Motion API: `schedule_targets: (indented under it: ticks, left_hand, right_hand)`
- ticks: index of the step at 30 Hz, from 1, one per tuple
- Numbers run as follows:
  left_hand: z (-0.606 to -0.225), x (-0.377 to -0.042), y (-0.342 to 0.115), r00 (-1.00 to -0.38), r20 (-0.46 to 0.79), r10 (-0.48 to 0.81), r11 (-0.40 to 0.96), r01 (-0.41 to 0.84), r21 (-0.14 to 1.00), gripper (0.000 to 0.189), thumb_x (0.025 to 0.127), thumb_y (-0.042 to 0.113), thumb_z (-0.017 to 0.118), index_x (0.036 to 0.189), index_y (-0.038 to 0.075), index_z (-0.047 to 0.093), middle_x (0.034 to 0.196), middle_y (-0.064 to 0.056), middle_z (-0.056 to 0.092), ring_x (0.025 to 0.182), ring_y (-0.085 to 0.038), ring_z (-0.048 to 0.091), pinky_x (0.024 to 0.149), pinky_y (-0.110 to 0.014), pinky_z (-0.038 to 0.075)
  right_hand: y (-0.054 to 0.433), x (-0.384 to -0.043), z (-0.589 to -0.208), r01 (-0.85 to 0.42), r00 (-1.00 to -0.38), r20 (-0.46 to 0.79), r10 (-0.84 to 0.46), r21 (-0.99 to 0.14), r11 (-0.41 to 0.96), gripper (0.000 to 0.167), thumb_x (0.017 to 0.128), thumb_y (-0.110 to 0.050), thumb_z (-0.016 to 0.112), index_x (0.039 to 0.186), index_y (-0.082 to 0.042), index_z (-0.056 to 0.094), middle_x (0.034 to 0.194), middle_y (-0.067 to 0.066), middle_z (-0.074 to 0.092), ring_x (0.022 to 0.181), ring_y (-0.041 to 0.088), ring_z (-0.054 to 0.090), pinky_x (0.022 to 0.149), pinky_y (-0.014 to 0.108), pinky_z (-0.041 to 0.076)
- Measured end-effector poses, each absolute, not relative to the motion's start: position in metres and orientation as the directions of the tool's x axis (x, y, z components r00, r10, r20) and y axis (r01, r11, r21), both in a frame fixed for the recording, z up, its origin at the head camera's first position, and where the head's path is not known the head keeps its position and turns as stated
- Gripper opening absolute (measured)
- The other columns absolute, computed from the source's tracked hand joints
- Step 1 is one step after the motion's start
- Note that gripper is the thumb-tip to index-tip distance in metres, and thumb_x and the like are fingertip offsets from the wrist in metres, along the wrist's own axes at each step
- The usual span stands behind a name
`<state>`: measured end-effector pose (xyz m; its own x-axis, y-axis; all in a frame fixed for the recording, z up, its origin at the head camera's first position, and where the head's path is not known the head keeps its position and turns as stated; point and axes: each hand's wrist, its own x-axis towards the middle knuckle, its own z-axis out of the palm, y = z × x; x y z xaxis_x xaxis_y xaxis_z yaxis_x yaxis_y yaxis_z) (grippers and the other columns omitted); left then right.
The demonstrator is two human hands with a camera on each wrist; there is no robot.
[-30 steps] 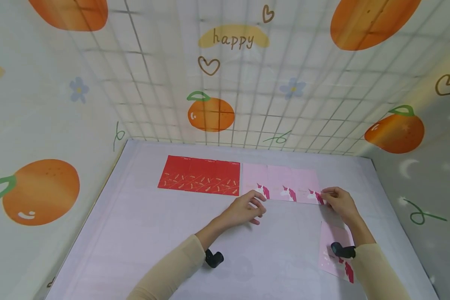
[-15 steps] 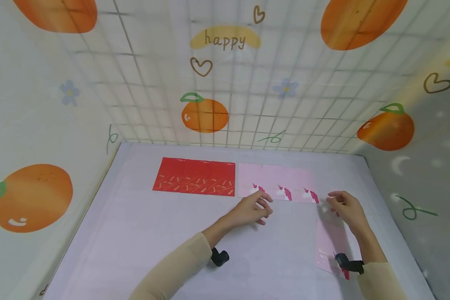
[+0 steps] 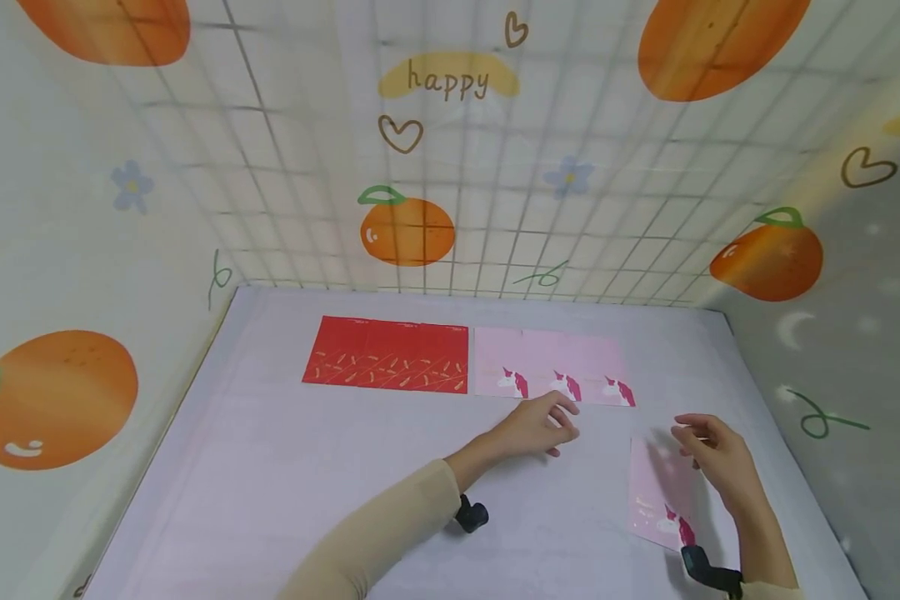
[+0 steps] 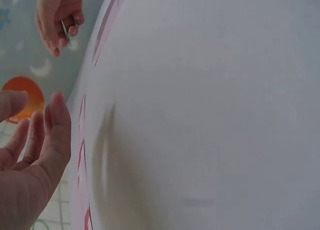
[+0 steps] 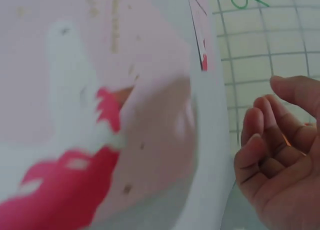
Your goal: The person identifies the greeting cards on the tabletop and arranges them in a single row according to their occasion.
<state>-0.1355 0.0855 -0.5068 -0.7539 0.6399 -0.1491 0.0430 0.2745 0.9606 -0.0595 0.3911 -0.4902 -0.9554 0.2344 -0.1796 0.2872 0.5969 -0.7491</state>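
Observation:
In the head view, three red paper envelopes (image 3: pixel 390 354) with gold marks lie side by side on the table. Three pink unicorn envelopes (image 3: pixel 551 358) continue that row to the right. Another pink unicorn envelope (image 3: pixel 656 492) lies nearer the front, enlarged in the right wrist view. My left hand (image 3: pixel 536 427) hovers just in front of the pink row, fingers loosely bent around nothing. Beside and over the single envelope's right edge is my right hand (image 3: pixel 720 458), holding nothing; its relaxed fingers (image 5: pixel 252 125) show in the right wrist view.
The table (image 3: pixel 285 483) is covered in pale white. A cloth wall (image 3: pixel 292 208) with oranges, hearts and a grid stands behind it, with side walls left and right. A black wrist camera (image 3: pixel 472 512) sits under each forearm.
My right hand has left the right end of the pink row and come back toward the single envelope. My left hand has drifted right along the row. The view has shifted slightly.

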Motion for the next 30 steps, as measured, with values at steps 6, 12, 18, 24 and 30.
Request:
schedule_targets:
  ticks: [6, 12, 18, 24, 30]
  left_hand:
    - [-0.511, -0.132, 0.107, -0.75, -0.166, 0.641, 0.33, 0.074, 0.941, 0.034, 0.094, 0.023, 0.071, 0.125, 0.014, 0.06, 0.095, 0.01, 0.061, 0.067, -0.015, 0.069, 0.065, -0.023, 0.054]
    - [-0.517, -0.126, 0.127, -0.748, -0.191, 0.636, 0.377, 0.085, 0.922, 0.031, 0.094, 0.021, 0.072, 0.122, 0.016, 0.061, 0.091, 0.011, 0.061, 0.065, -0.011, 0.066, 0.067, -0.022, 0.052]
    - [-0.523, -0.121, 0.147, -0.732, -0.2, 0.652, 0.402, 0.11, 0.909, 0.03, 0.095, 0.026, 0.071, 0.122, 0.02, 0.06, 0.091, 0.013, 0.062, 0.07, -0.005, 0.062, 0.071, -0.021, 0.052]
    - [-0.529, -0.119, 0.152, -0.74, -0.189, 0.645, 0.43, 0.147, 0.891, 0.028, 0.094, 0.028, 0.071, 0.12, 0.021, 0.06, 0.093, 0.014, 0.064, 0.081, 0.0, 0.059, 0.076, -0.022, 0.052]
    - [-0.533, -0.117, 0.148, -0.752, -0.185, 0.633, 0.439, 0.152, 0.885, 0.026, 0.094, 0.027, 0.072, 0.117, 0.021, 0.061, 0.092, 0.015, 0.063, 0.084, 0.001, 0.059, 0.077, -0.022, 0.051]
  right_hand:
    - [0.4, -0.045, -0.496, 0.332, -0.94, -0.206, 0.271, -0.731, 0.596, 0.05, 0.101, -0.036, 0.06, 0.134, 0.0, 0.053, 0.116, 0.021, 0.058, 0.086, 0.023, 0.061, 0.066, 0.026, 0.054]
    - [0.412, -0.039, -0.504, 0.4, -0.915, -0.259, 0.309, -0.677, 0.618, 0.05, 0.1, -0.034, 0.061, 0.134, 0.001, 0.052, 0.116, 0.021, 0.056, 0.093, 0.027, 0.057, 0.067, 0.025, 0.053]
    - [0.418, -0.037, -0.511, 0.459, -0.888, -0.33, 0.319, -0.616, 0.64, 0.064, 0.095, -0.039, 0.068, 0.139, 0.001, 0.044, 0.126, 0.029, 0.05, 0.111, 0.044, 0.053, 0.089, 0.05, 0.054]
    - [0.42, -0.037, -0.515, 0.443, -0.895, -0.34, 0.29, -0.586, 0.678, 0.069, 0.092, -0.037, 0.072, 0.14, 0.002, 0.04, 0.126, 0.033, 0.05, 0.114, 0.049, 0.05, 0.096, 0.066, 0.043]
    - [0.422, -0.037, -0.516, 0.437, -0.894, -0.341, 0.289, -0.529, 0.728, 0.072, 0.086, -0.039, 0.078, 0.134, 0.003, 0.044, 0.12, 0.034, 0.053, 0.106, 0.047, 0.054, 0.091, 0.067, 0.046]
